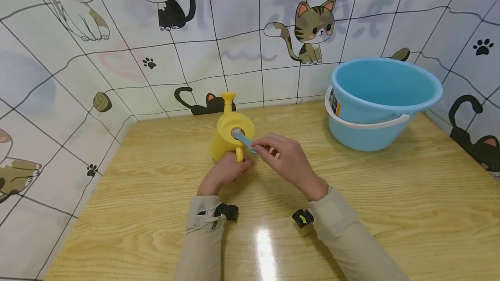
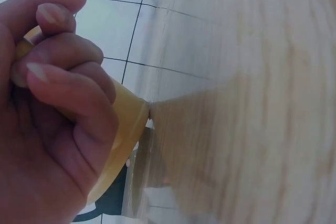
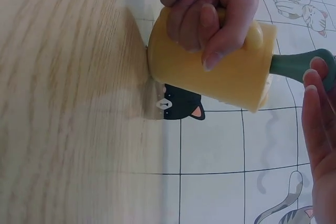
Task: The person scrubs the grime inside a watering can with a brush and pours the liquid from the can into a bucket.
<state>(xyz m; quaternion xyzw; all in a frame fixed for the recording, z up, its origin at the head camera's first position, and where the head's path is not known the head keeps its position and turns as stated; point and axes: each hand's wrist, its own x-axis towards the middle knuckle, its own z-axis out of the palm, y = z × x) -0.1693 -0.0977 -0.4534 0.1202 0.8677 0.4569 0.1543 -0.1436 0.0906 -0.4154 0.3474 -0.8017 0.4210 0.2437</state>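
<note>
A yellow watering can (image 1: 220, 141) stands tilted on the wooden table, its spout toward the wall and its handle toward me. My left hand (image 1: 226, 170) grips it by the handle, with the fingers curled in the left wrist view. In my right hand (image 1: 287, 159), thumb and fingers pinch the handle of a blue brush (image 1: 246, 140). The brush's pale bristly head sits at the round top opening of the can. In the right wrist view the brush handle (image 3: 291, 65) looks greenish and its head is hidden by the can.
A light blue bucket (image 1: 363, 135) with a white carrying handle stands at the back right, a wide blue basin (image 1: 419, 92) set in its top. Cat-patterned sheeting (image 1: 242, 55) lines the back and sides of the wooden table (image 1: 156, 220).
</note>
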